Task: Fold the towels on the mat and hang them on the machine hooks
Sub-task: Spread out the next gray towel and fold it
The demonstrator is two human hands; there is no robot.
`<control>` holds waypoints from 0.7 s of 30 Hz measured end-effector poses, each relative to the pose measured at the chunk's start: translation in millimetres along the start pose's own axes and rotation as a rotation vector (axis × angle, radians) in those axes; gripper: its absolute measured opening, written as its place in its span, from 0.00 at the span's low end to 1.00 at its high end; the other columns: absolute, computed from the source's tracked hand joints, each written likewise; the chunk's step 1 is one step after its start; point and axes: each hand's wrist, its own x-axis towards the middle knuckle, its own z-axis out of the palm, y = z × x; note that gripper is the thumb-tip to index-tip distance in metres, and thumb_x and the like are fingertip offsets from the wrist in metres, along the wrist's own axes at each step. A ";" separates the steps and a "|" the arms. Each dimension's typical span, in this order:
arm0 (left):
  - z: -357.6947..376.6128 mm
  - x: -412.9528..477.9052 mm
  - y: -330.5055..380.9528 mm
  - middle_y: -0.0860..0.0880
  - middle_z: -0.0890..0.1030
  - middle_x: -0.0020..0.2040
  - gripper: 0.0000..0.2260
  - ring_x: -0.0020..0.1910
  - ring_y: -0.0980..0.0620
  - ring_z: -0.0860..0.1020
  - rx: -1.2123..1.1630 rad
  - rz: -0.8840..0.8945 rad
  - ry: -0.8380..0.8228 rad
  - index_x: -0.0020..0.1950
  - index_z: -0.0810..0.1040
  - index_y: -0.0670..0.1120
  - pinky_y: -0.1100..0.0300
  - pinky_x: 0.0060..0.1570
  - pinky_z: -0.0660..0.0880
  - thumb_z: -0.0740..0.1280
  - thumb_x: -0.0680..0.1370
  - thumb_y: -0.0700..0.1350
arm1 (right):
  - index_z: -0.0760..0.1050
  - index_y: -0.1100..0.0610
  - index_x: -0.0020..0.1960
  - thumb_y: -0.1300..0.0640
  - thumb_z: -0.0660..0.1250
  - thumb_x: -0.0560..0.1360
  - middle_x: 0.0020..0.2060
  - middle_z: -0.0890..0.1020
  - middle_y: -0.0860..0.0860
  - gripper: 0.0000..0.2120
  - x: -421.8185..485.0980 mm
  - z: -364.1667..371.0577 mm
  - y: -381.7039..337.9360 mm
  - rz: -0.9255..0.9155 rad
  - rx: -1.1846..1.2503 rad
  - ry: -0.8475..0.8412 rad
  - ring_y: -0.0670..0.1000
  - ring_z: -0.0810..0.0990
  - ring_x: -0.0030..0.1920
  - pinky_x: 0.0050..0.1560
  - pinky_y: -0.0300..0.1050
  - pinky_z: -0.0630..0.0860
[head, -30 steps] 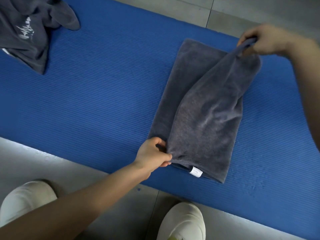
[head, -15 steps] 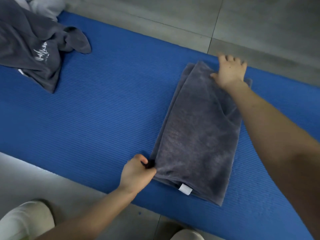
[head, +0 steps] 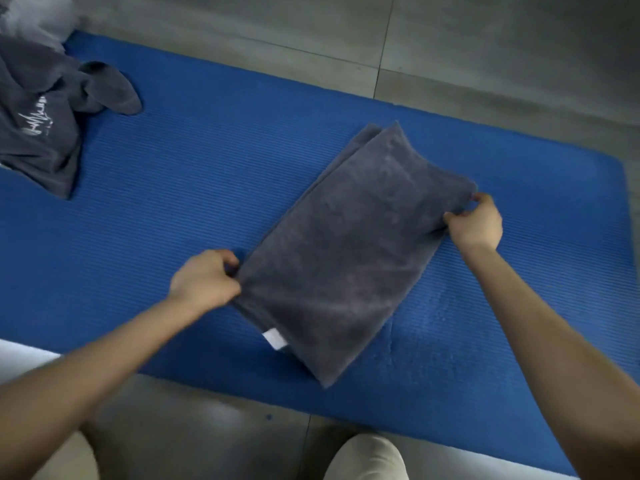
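A folded grey towel [head: 346, 258] lies diagonally on a blue mat [head: 194, 202]. The left hand [head: 204, 280] pinches its near-left edge and the right hand [head: 479, 221] pinches its far-right corner, probably to make the next fold. A small white tag [head: 274, 338] shows no readable text. A second crumpled towel [head: 45, 119] carries illegible white script.

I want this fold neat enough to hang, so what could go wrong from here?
1. The left hand and right hand pinch only opposite side edges of the folded towel; if lifted like this, the unsupported middle may sag and the layers open.
2. At the far corner the layers lie offset, so another fold could worsen the misalignment.
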 end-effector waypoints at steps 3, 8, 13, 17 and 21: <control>-43.7 40.6 -8.2 0.48 0.80 0.45 0.09 0.50 0.43 0.78 0.266 0.014 0.160 0.41 0.75 0.55 0.52 0.51 0.72 0.66 0.68 0.40 | 0.68 0.56 0.66 0.56 0.72 0.69 0.57 0.80 0.56 0.28 -63.0 0.4 22.1 0.147 0.145 0.027 0.58 0.77 0.58 0.57 0.49 0.72; -81.3 89.9 7.2 0.39 0.77 0.52 0.16 0.54 0.38 0.74 0.663 0.085 0.403 0.57 0.78 0.46 0.48 0.59 0.63 0.67 0.70 0.38 | 0.69 0.51 0.60 0.45 0.71 0.68 0.38 0.83 0.47 0.25 -158.5 0.5 50.3 0.189 0.179 -0.102 0.52 0.82 0.39 0.49 0.52 0.76; -64.6 96.4 26.7 0.40 0.75 0.59 0.20 0.59 0.38 0.71 0.726 0.282 0.308 0.65 0.74 0.48 0.48 0.61 0.64 0.65 0.73 0.42 | 0.71 0.54 0.63 0.45 0.68 0.73 0.46 0.79 0.47 0.22 -117.0 -26.1 34.4 -0.116 0.009 0.054 0.54 0.78 0.50 0.47 0.46 0.69; -53.2 102.2 33.8 0.43 0.75 0.62 0.18 0.61 0.39 0.71 0.692 0.348 0.263 0.68 0.71 0.48 0.48 0.61 0.65 0.62 0.78 0.48 | 0.66 0.56 0.71 0.48 0.66 0.76 0.66 0.73 0.54 0.27 -47.8 -9.8 5.5 -0.401 -0.169 -0.025 0.60 0.70 0.64 0.63 0.52 0.65; -53.0 108.5 30.2 0.42 0.76 0.59 0.15 0.58 0.39 0.72 0.636 0.326 0.288 0.65 0.73 0.46 0.48 0.58 0.66 0.61 0.79 0.47 | 0.65 0.53 0.72 0.48 0.63 0.77 0.67 0.72 0.53 0.25 -3.2 7.2 -30.7 -0.559 -0.392 -0.169 0.60 0.67 0.66 0.66 0.55 0.62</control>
